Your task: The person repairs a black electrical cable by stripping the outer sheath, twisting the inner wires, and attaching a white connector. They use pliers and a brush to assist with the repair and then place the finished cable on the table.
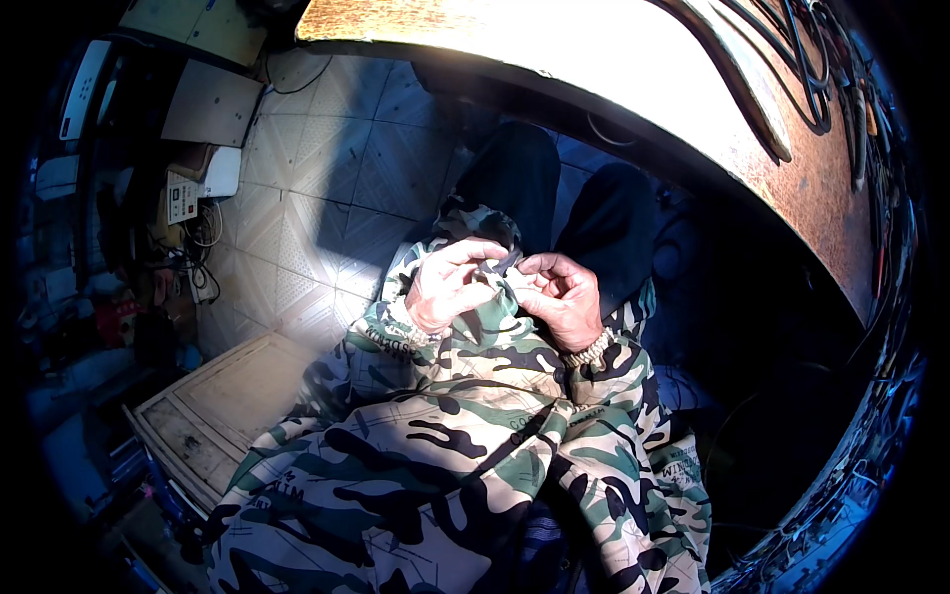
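A camouflage garment (475,396) covers my lap and both my arms, in green, black and pale beige, with gathered cuffs at the wrists. Over my knees, my left hand (445,284) pinches a bunched fold of the camouflage cloth (492,312) between thumb and fingers. Close beside it, my right hand (566,302) has its thumb and forefinger pressed together at the same fold's right side. Whether something small sits between those fingertips is too fine to make out. Dark trousers (515,178) show beyond the hands.
A wooden workbench (633,69) curves across the far side and right, carrying black cables (792,59) and a long dark strip (737,84). At lower left stands an open wooden drawer (233,396). Boxes and a white device (182,198) with cords line the left, beside the tiled floor (297,208).
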The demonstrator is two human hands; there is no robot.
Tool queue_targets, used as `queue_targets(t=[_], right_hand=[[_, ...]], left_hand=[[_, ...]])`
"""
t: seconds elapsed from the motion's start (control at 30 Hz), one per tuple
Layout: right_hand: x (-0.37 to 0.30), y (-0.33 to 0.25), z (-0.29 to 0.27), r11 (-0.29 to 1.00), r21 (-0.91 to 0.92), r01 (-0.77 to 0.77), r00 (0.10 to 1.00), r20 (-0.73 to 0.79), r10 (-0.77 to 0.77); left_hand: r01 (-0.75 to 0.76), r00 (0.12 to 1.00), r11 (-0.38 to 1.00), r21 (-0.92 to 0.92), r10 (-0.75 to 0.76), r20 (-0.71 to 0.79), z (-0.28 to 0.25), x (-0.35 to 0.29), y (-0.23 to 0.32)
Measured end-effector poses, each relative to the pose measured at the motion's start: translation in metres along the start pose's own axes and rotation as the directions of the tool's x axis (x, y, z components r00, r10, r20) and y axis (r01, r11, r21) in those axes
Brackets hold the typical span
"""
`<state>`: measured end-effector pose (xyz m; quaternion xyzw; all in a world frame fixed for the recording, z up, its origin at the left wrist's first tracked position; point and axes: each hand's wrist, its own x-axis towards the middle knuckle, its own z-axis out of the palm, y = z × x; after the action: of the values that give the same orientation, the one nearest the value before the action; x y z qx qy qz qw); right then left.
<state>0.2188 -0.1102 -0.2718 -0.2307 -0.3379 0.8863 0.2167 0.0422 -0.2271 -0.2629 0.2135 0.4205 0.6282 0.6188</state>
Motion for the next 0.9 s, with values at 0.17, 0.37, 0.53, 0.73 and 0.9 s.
queue_targets(t=[0.17, 0.37, 0.53, 0.73, 0.9], right_hand=[[-0.002, -0.003, 0.001, 0.996, -0.08, 0.04, 0.999, -0.001, -0.041], [-0.002, -0.004, 0.003, 0.984, -0.134, 0.114, 0.993, -0.016, -0.117], [0.002, 0.0, -0.003, 0.986, 0.128, 0.11, 0.99, 0.073, -0.12], [0.002, 0.0, 0.0, 0.993, 0.048, 0.111, 0.994, 0.021, -0.112], [-0.002, -0.006, 0.006, 0.854, -0.489, 0.176, 0.973, -0.045, -0.226]], left_hand=[[-0.015, 0.997, 0.999, 0.029, 0.012, 0.078, -0.003, 0.001, -0.001], [-0.07, 0.992, 0.996, 0.052, 0.064, 0.109, 0.004, 0.003, -0.002], [-0.139, 0.983, 0.985, 0.105, 0.125, 0.136, 0.006, 0.004, -0.001], [-0.116, 0.987, 0.99, 0.077, 0.106, 0.118, 0.005, 0.003, -0.003], [-0.023, 0.993, 0.998, 0.06, 0.015, 0.116, 0.009, 0.004, 0.003]])
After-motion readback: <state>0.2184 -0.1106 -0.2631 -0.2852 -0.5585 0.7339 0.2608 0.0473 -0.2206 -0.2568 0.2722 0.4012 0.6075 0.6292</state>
